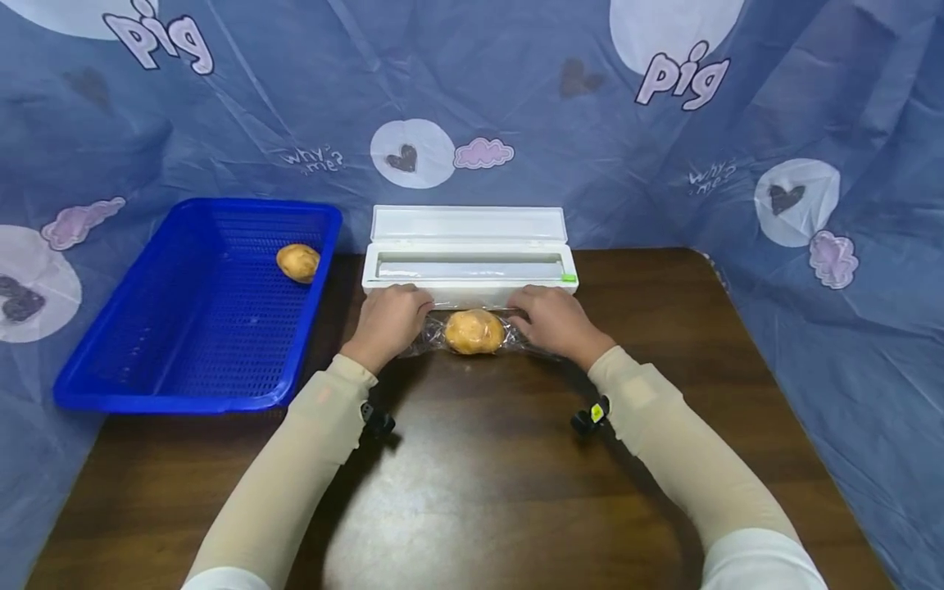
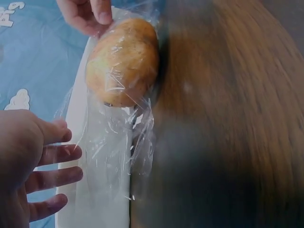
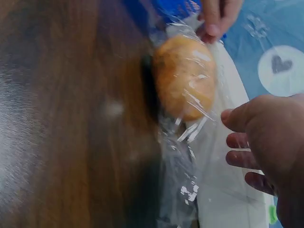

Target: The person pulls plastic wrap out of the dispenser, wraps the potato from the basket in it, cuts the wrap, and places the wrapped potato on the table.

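A potato (image 1: 474,332) lies in clear cling film (image 1: 430,329) just in front of the white cling film dispenser (image 1: 470,295). At its left, my left hand (image 1: 391,322) holds the film by the dispenser's front edge, thumb and fingertips close together. On the other side, my right hand (image 1: 553,319) holds the film in a similar way. Both wrist views show the film stretched over the potato (image 2: 124,61) and crumpled beside it (image 3: 178,175). How firmly the fingertips pinch the film is hard to see.
The dispenser's lid (image 1: 468,224) stands raised at the back, with a green slider (image 1: 568,278) at the right end. On the left, a blue plastic basket (image 1: 295,360) holds another potato (image 1: 298,263). A patterned blue cloth (image 1: 516,98) hangs behind the brown wooden table (image 1: 472,492).
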The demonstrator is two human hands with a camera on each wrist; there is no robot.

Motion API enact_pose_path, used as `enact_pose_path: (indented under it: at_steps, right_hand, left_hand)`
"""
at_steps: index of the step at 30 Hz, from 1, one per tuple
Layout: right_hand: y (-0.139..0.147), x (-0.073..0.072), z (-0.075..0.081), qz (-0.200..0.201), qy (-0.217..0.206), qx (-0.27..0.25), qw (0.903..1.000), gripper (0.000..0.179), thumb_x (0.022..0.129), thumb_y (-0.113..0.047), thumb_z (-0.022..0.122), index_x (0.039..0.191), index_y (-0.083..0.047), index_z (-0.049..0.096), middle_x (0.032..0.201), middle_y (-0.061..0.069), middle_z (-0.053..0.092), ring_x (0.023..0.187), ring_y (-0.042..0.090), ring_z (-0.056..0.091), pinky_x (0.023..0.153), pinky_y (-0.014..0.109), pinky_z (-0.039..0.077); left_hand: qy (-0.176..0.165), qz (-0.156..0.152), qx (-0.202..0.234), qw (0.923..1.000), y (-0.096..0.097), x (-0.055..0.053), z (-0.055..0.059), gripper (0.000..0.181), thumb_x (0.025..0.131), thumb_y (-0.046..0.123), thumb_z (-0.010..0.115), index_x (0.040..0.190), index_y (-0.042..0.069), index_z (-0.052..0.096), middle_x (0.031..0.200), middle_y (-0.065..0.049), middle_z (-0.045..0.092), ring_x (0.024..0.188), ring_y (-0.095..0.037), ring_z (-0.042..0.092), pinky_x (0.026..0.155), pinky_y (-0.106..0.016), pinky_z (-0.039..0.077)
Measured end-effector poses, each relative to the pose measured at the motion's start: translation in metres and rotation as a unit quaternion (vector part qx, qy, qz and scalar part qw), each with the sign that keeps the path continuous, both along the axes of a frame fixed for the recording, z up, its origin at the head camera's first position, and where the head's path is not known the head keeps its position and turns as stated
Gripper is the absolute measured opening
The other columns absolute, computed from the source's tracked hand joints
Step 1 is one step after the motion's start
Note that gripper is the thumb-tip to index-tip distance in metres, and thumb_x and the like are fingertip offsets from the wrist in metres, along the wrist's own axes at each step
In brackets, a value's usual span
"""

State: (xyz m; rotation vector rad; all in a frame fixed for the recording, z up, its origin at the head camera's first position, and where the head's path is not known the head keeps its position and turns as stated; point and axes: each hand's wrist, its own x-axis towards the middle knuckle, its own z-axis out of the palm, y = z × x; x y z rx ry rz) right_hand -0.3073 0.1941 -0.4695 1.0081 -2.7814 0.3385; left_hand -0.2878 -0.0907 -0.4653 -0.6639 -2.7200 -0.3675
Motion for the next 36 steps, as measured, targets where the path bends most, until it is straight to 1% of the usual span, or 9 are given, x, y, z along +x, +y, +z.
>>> enact_pose_path:
  at_steps: [5,8,13,17,21,24,28,32,36]
  right_hand:
    - [-0.008,0.002,-0.006,0.023,0.048,0.009,0.9986,0.014,0.094,-0.021,0.071,0.102,-0.01,0.074,0.098,0.005,0.072,0.087,0.021,0.067,0.079,0.043,0.053]
    - [-0.01,0.002,-0.008,0.012,0.056,-0.006,0.9984,0.01,0.095,-0.017,0.069,0.098,-0.009,0.074,0.095,0.005,0.071,0.085,0.022,0.067,0.077,0.042,0.053]
    - [-0.007,0.001,-0.008,-0.021,0.037,-0.043,0.9982,0.009,0.096,-0.015,0.067,0.093,-0.009,0.072,0.088,0.004,0.069,0.079,0.021,0.066,0.07,0.041,0.053]
    - [-0.005,0.0,-0.006,-0.037,0.018,-0.061,0.9973,0.009,0.098,-0.016,0.066,0.095,-0.01,0.072,0.089,0.003,0.068,0.079,0.02,0.065,0.07,0.041,0.053]
    - [-0.003,0.003,-0.004,-0.042,0.007,-0.075,0.9963,0.008,0.097,-0.016,0.067,0.096,-0.01,0.072,0.09,0.003,0.068,0.08,0.02,0.065,0.071,0.042,0.053]
    - [0.0,0.006,-0.005,-0.031,0.009,-0.076,0.9966,0.007,0.096,-0.016,0.068,0.094,-0.011,0.072,0.09,0.003,0.069,0.081,0.02,0.065,0.073,0.042,0.053]
    - [0.006,0.012,-0.013,0.0,0.027,-0.076,0.9967,0.002,0.093,-0.012,0.071,0.093,-0.01,0.071,0.092,0.002,0.067,0.083,0.02,0.064,0.073,0.04,0.054]
    - [0.01,0.019,-0.022,0.04,0.053,-0.08,0.9945,0.005,0.09,-0.008,0.074,0.094,-0.009,0.071,0.096,0.004,0.064,0.082,0.02,0.063,0.072,0.039,0.054]
    - [0.01,0.025,-0.033,0.063,0.07,-0.064,0.9935,0.006,0.088,-0.009,0.075,0.094,-0.008,0.072,0.098,0.005,0.064,0.085,0.022,0.063,0.077,0.041,0.053]
  left_hand:
    - [0.007,-0.009,-0.007,0.9999,0.001,0.001,-0.001,0.017,0.098,0.021,0.066,0.086,0.012,0.074,0.081,-0.006,0.071,0.072,-0.028,0.068,0.058,-0.045,0.05]
    - [0.015,-0.018,-0.009,0.9997,0.0,0.001,-0.002,0.015,0.097,0.019,0.067,0.087,0.01,0.074,0.084,-0.008,0.072,0.072,-0.03,0.068,0.059,-0.046,0.051]
    - [0.031,-0.027,-0.003,0.9992,-0.004,0.002,-0.005,0.015,0.096,0.016,0.067,0.084,0.009,0.074,0.085,-0.008,0.072,0.068,-0.03,0.067,0.057,-0.046,0.051]
    - [0.036,-0.028,-0.003,0.999,-0.008,0.003,-0.004,0.017,0.096,0.016,0.067,0.082,0.008,0.073,0.085,-0.008,0.072,0.07,-0.031,0.067,0.058,-0.047,0.051]
    - [0.033,-0.03,-0.012,0.9989,-0.01,0.005,-0.003,0.016,0.096,0.018,0.067,0.086,0.009,0.075,0.09,-0.007,0.073,0.075,-0.029,0.068,0.062,-0.046,0.053]
    - [0.037,-0.038,-0.014,0.9985,-0.011,0.01,-0.003,0.017,0.097,0.019,0.066,0.088,0.008,0.075,0.09,-0.006,0.072,0.074,-0.029,0.068,0.062,-0.047,0.052]
    - [0.058,-0.064,-0.008,0.9962,-0.013,0.017,-0.005,0.015,0.096,0.015,0.066,0.087,0.006,0.073,0.088,-0.007,0.069,0.077,-0.031,0.067,0.065,-0.048,0.052]
    - [0.094,-0.091,-0.014,0.9913,-0.015,0.024,-0.013,0.012,0.093,0.011,0.066,0.084,0.005,0.071,0.091,-0.008,0.068,0.085,-0.032,0.066,0.074,-0.046,0.052]
    - [0.131,-0.091,-0.045,0.9861,-0.018,0.03,-0.024,0.01,0.091,0.01,0.066,0.083,0.007,0.069,0.099,-0.008,0.069,0.091,-0.031,0.064,0.071,-0.045,0.052]
